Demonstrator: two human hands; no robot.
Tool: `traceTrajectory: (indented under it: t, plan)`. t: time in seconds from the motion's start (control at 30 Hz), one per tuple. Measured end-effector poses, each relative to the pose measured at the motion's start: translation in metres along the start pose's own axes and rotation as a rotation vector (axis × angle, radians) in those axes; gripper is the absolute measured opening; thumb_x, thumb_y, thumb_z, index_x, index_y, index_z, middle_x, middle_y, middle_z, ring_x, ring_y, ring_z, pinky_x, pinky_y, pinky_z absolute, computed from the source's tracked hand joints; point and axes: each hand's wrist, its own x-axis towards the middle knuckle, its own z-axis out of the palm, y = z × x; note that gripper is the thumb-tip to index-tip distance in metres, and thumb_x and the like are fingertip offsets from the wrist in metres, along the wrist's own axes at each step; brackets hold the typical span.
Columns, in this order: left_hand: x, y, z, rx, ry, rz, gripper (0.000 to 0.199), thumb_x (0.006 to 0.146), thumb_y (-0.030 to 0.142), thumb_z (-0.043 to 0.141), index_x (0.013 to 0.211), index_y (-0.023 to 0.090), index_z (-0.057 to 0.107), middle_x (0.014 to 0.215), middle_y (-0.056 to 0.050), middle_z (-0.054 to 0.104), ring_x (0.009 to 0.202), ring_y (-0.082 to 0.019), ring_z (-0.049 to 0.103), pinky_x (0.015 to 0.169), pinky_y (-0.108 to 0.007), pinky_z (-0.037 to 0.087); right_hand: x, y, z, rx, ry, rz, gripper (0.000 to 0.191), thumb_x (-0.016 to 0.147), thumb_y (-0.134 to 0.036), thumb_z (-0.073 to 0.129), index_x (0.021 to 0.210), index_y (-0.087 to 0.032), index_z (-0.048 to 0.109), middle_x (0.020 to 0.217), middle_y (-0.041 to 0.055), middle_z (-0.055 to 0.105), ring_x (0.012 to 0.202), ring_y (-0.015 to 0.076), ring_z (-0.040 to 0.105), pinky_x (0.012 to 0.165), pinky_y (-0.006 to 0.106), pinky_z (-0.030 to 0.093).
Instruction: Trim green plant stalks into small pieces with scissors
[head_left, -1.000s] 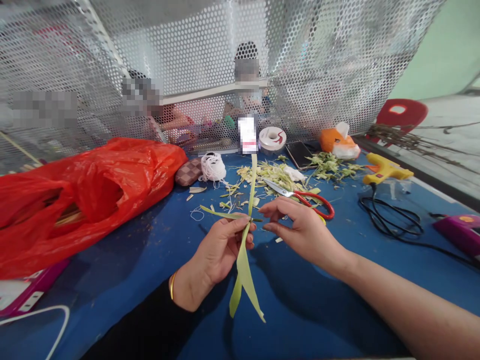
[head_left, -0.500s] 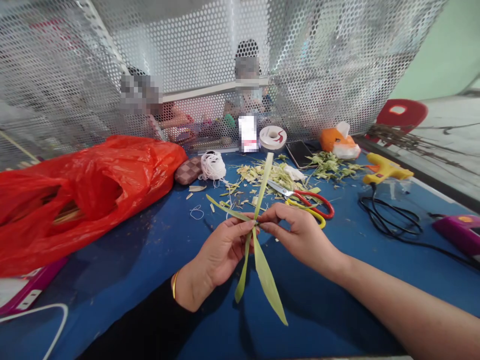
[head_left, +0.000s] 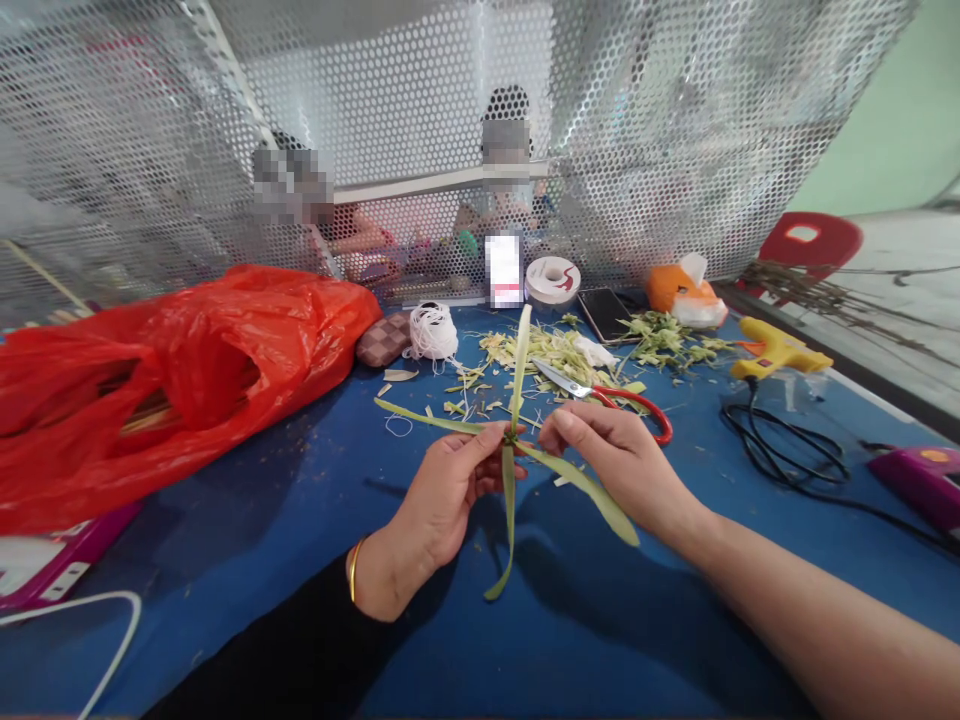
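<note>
Above the tabletop, the left hand pinches the dark centre of four leaf strips; the right hand, fingers curled, sits just beside, any grip undetermined. Strips appear joined; with outer ends free, work is judged partway. Scissors and leaf scraps lie beyond.

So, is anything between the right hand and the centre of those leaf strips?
No obstacle shows between the right hand and the dark centre of the leaf strips. One strip slants out below the fingers; whether it touches them, I can't tell. The scissors lie beyond.
</note>
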Motion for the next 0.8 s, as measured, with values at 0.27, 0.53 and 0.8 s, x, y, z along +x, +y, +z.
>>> traceTrajectory:
  t: [0.27, 0.53, 0.8]
  plan:
    - [0.004, -0.002, 0.001, 0.064, 0.08, 0.056, 0.022, 0.064, 0.023, 0.082, 0.081, 0.013, 0.072, 0.069, -0.002, 0.071, 0.056, -0.01, 0.062, 0.056, -0.02, 0.044, -0.006, 0.0, 0.006, -0.031, -0.2, 0.12, 0.039, 0.086, -0.046, 0.055, 0.059, -0.019, 0.051, 0.053, -0.0043, 0.042, 0.051, 0.0106, 0.04, 0.049, 0.025, 0.031]
    - [0.004, -0.005, 0.002, 0.023, 0.108, 0.06, 0.022, 0.061, 0.018, 0.082, 0.078, 0.012, 0.069, 0.063, -0.001, 0.068, 0.055, -0.011, 0.062, 0.055, -0.021, 0.045, -0.009, 0.005, 0.014, 0.108, -0.229, 0.188, 0.032, 0.084, -0.044, 0.056, 0.064, -0.019, 0.055, 0.062, -0.0011, 0.054, 0.056, 0.0129, 0.052, 0.055, 0.027, 0.044]
    - [0.008, -0.013, 0.002, -0.03, 0.072, 0.009, 0.028, 0.053, 0.02, 0.087, 0.071, 0.012, 0.066, 0.055, 0.002, 0.062, 0.049, -0.01, 0.058, 0.054, -0.022, 0.046, -0.014, -0.001, 0.016, -0.129, -0.232, -0.103, 0.031, 0.088, -0.026, 0.051, 0.058, -0.02, 0.05, 0.059, -0.0022, 0.051, 0.057, 0.0116, 0.046, 0.054, 0.025, 0.039]
